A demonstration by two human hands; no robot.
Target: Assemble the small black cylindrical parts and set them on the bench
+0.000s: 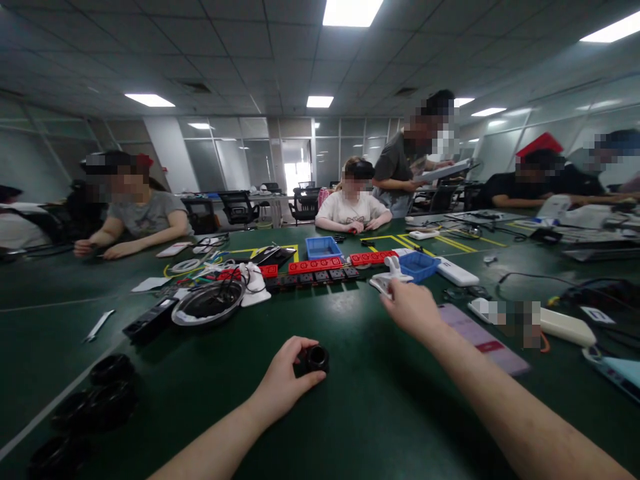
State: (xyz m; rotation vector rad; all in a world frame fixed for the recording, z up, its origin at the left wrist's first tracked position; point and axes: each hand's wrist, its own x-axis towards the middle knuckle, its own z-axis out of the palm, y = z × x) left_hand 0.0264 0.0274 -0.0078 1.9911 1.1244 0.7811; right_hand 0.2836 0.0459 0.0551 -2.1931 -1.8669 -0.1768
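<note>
My left hand (285,379) rests on the green table (360,413) with its fingers wrapped round a small black round part (317,358). My right hand (410,308) is stretched far forward and closes on a white clip-like tool (389,277) beside a blue bin (419,265). Its fingertips are hidden behind the back of the hand.
A round black tray (207,303) with cables, a black power strip (150,320), red and black socket strips (315,270), a second blue bin (323,247), a pink phone (483,339) and white power banks (560,325) lie ahead. Black rings (95,400) sit left. Several people sit around the table.
</note>
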